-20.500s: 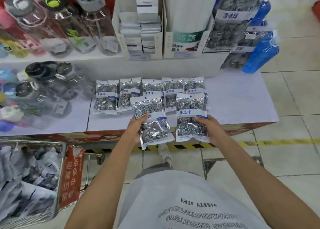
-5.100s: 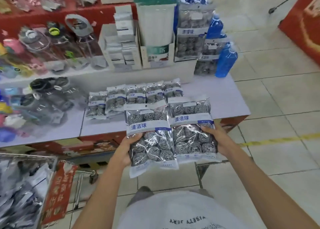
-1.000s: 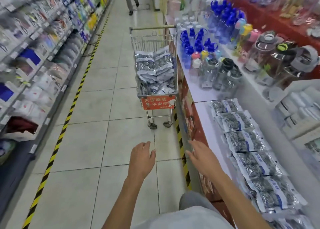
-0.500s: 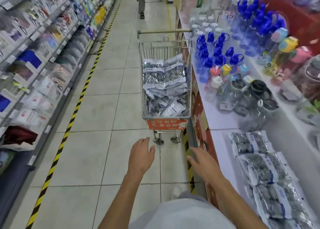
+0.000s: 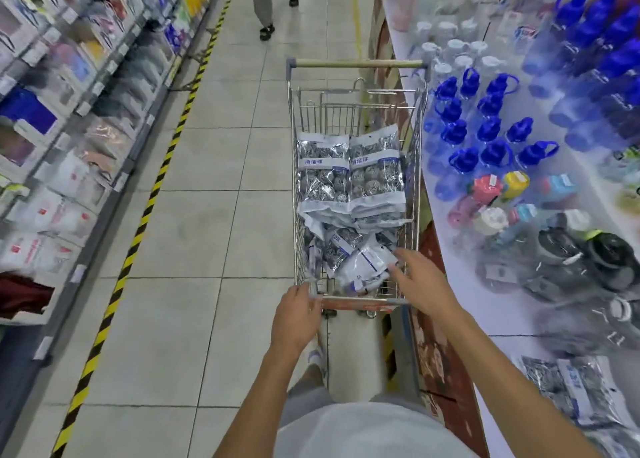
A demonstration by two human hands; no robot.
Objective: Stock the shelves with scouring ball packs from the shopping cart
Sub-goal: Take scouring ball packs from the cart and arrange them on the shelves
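Wire cart point(image 5: 356, 298), both hands point(image 5: 420, 282) spread, empty

scouring ball packs point(image 5: 349, 194) | silvery, blue-labelled | heaped in shopping cart point(image 5: 417, 166), two upright at back | more flat on shelf point(image 5: 519, 322)

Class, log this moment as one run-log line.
stage: restocking | left hand: open, at shopping cart rim | right hand: open, reaching over scouring ball packs
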